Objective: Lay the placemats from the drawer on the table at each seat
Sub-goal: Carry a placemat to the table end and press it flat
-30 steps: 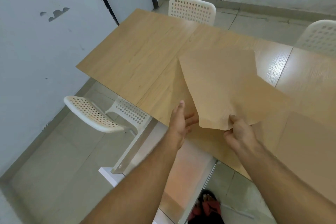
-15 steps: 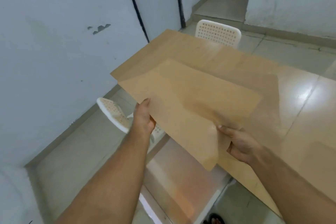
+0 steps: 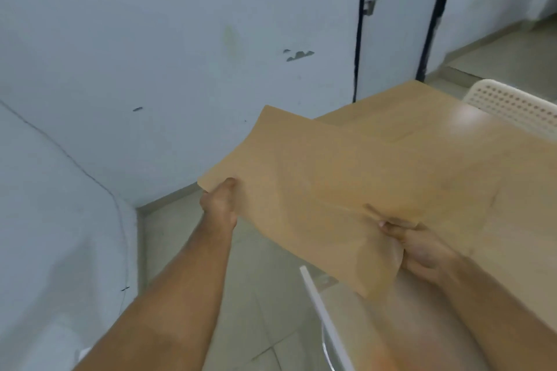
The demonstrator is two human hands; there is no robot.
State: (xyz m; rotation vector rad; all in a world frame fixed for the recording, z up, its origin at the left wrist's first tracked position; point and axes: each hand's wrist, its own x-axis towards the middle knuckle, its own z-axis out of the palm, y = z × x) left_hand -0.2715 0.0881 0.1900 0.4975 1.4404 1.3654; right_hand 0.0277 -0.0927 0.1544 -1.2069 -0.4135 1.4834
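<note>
A thin tan placemat [image 3: 325,184] hangs in the air over the near left end of the wooden table [image 3: 494,166]. My left hand [image 3: 220,205] grips the mat's near left corner, thumb on top. On the right, my right hand [image 3: 419,247] pinches the mat's near edge, which buckles there. The mat tilts up toward the wall and hides the table's left end. No drawer is in view.
A white perforated chair [image 3: 512,105] stands at the table's far side. Beneath the mat, a white chair edge or frame [image 3: 319,307] shows near my right forearm. The white wall and a dark-framed door [image 3: 391,24] are close on the left. Tiled floor lies below.
The view has swung left toward the wall. My left hand took hold of the mat's left corner, and both hands carried the mat left and raised it.
</note>
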